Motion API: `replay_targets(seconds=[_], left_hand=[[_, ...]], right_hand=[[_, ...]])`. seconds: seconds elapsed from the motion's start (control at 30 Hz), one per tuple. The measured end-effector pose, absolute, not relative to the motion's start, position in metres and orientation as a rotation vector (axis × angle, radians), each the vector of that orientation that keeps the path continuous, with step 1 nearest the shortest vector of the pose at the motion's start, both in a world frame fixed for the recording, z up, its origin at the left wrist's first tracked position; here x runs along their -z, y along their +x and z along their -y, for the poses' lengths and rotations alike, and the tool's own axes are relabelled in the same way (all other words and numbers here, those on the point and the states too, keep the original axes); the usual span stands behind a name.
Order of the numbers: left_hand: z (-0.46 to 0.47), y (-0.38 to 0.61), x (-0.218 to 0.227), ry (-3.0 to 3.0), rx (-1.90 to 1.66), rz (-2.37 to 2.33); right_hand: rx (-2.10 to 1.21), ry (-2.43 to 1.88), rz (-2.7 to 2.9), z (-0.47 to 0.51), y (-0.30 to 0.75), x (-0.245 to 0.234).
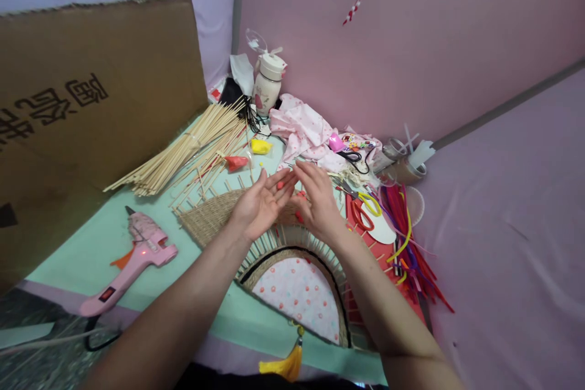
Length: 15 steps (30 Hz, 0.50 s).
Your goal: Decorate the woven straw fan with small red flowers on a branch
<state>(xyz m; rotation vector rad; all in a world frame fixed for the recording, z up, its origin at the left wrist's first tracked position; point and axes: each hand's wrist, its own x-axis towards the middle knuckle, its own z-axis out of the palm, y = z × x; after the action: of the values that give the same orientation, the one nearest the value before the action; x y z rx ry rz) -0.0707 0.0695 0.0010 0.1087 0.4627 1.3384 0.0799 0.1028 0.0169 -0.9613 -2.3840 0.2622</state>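
My left hand (259, 202) and my right hand (316, 200) face each other palm to palm above the table, fingers stretched out. A small red piece (287, 183), perhaps clay, sits between the fingertips. Red bits (299, 217) also show under my right hand. Below both hands lies a woven fan-shaped craft (214, 219) with thin sticks fanning from its rim, a dotted fabric centre (299, 292) and a yellow tassel (286, 365).
A pink glue gun (137, 256) lies at the left on the green table (91, 250). Behind it are a bundle of bamboo sticks (183, 152) and a cardboard sheet (91, 85). Pipe cleaners (406, 237), scissors (365, 207), cloth (301, 128) and a bottle (267, 82) crowd the right and back.
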Motion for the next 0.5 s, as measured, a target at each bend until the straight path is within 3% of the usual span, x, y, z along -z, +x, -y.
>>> replay_targets(seconds=[0.1,0.23,0.5], left_hand=[[-0.065,-0.069,-0.005,0.195,-1.295,-0.393],[-0.062,-0.071,-0.007,0.140,-1.346,-0.424],[-0.062,-0.068,-0.009,0.030,-1.287,-0.297]], right_hand=[[-0.175,-0.991,2.601,-0.093,0.070,-0.010],[-0.300,-0.785,2.783,-0.079,0.065,-0.010],[-0.218,-0.712,2.850,-0.079,0.078,-0.012]])
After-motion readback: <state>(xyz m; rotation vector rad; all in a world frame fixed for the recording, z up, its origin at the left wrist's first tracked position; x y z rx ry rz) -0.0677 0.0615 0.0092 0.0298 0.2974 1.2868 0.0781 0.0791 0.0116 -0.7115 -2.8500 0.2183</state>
